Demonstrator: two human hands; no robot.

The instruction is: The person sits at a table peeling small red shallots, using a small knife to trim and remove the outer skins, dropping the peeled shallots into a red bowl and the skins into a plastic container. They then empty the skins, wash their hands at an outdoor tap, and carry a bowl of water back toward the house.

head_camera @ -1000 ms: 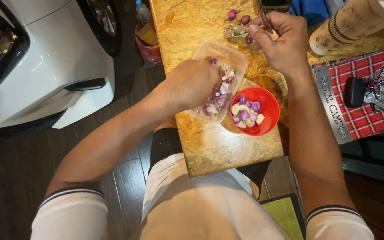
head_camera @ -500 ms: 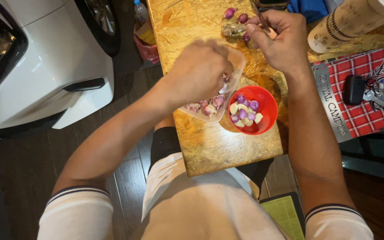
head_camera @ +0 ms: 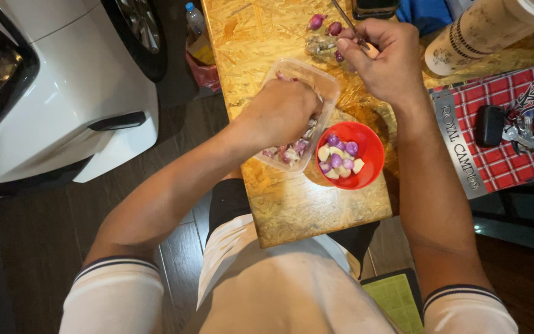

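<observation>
While my left hand [head_camera: 282, 111] dips into the clear plastic tub of peelings [head_camera: 326, 83] on the chipboard tabletop [head_camera: 292, 210], fingers hidden, grip unclear, right hand [head_camera: 381, 59] pinches a thin metal knife [head_camera: 348, 23]; small purple shallots [head_camera: 316, 22] likely slippery, light; hold at ends

White car [head_camera: 50, 93], plastic bottle [head_camera: 195, 18], red checked cloth [head_camera: 508, 142] with keys [head_camera: 529, 137]

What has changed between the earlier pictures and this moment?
The left hand has moved up the board and deeper into the clear plastic container, its fingers now down among the peels. The right hand keeps its hold on the knife beside the unpeeled shallots. The red bowl of peeled pieces and the board have stayed put.
</observation>
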